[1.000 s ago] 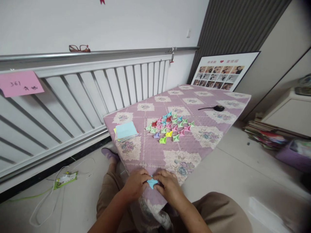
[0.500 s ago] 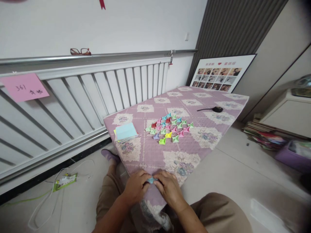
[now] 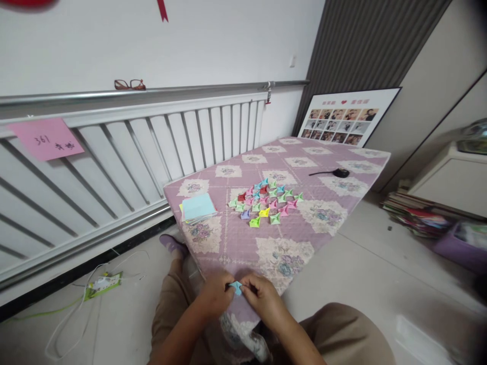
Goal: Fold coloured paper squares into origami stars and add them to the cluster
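A small folded light-blue paper [image 3: 236, 288] is pinched between both hands at the near corner of the table. My left hand [image 3: 218, 294] grips its left side, fingers closed and a little blurred. On its right side, the thumb and fingers of my right hand [image 3: 262, 295] are closed. Farther up the cloth stand several folded paper boats [image 3: 263, 213] in green, pink, blue, red, yellow and purple, set in slanting rows. Left of them lies a stack of square paper sheets [image 3: 198, 207], light blue on top.
A floral purple tablecloth [image 3: 236, 248] covers the table. A black object with a thin tail [image 3: 341, 173] lies at its far right. Glasses [image 3: 130, 84] rest on the pipe above the white radiator [image 3: 198, 134]. A power strip [image 3: 103, 285] with cables is on the floor at left.
Both hands have turned the blue paper so more of its folded face shows between the fingers. The boats and the paper stack lie as before; the view has shifted slightly.
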The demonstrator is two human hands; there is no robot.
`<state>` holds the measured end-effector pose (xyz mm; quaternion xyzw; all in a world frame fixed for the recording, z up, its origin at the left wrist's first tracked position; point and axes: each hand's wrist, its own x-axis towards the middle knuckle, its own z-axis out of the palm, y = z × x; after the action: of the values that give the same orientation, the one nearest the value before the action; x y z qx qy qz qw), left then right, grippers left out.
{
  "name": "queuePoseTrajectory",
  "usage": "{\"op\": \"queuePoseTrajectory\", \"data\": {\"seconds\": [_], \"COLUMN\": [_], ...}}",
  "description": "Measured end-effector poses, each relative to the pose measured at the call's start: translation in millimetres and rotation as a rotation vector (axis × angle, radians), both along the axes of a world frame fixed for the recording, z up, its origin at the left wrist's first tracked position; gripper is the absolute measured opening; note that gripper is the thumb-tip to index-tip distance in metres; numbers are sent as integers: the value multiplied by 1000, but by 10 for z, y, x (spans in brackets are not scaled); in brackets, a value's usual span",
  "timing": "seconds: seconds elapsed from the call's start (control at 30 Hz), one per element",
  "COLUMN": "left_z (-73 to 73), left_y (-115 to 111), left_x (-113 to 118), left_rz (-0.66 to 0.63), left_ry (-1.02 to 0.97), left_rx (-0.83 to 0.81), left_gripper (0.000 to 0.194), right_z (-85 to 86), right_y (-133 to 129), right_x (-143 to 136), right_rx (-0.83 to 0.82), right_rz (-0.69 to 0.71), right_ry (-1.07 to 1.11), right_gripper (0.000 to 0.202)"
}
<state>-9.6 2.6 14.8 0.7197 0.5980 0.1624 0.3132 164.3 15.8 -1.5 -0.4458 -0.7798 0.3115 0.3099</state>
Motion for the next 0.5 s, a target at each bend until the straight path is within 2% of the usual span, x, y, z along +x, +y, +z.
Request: {"op": "queuePoseTrajectory", "data": {"seconds": [0.13,0.3,0.5], "left_z": [13,-13,-32], "left_y": [-27,-19,30], "left_x": [2,12,-36], "left_rz": [-18,15,-55], "left_ry": [-15,17,77], "left_rx": [-36,5,56], "left_gripper": [15,14,19], "right_z": [-6,10,2], "right_y": [-17,2,41], "right_x": [-12,-15,-33], "right_rx": [4,46,58], "right_rz": [7,4,10], "right_ry": [-98,-223,-318], "right_gripper": [13,14,12]}}
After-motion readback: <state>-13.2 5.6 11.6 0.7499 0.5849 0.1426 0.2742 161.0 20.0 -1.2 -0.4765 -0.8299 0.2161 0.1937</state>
